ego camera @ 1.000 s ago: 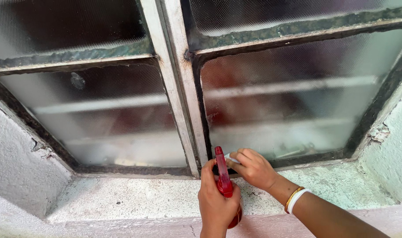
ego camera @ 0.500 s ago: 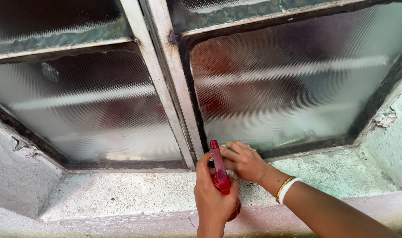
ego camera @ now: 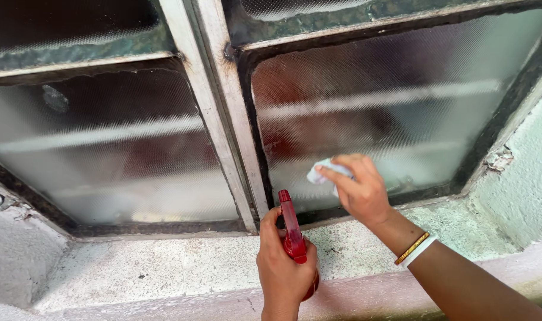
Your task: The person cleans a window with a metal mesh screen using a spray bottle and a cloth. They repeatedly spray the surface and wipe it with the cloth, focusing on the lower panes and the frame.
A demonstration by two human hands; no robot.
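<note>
Red spray bottle (ego camera: 292, 238) stands upright at the bottom centre of the view, gripped by the left hand (ego camera: 283, 273), whose fingers wrap its neck while the thumb rises beside the nozzle. The nozzle points up toward the lower edge of the window, just in front of the middle frame post (ego camera: 223, 119).

The right hand (ego camera: 360, 190) reaches in from the lower right, wearing a gold bangle and a white bangle (ego camera: 415, 249) at the wrist. Its fingers are curled and pinch a small crumpled white cloth (ego camera: 324, 171), pressed against the lower left part of the right glass pane (ego camera: 390, 101).

The window has textured, frosted glass in a worn, pale frame with dark, grimy putty along the edges. The left pane (ego camera: 110, 142) sits beside the post, and blurred red and pale shapes show through both panes. Parts of two upper panes appear along the top edge.

Below the glass runs a rough, whitewashed concrete sill (ego camera: 164, 267), speckled and stained, with a pinkish front edge. Pale green plaster walls close in on both sides; the right wall (ego camera: 515, 178) has chipped, flaking paint near the frame corner.
</note>
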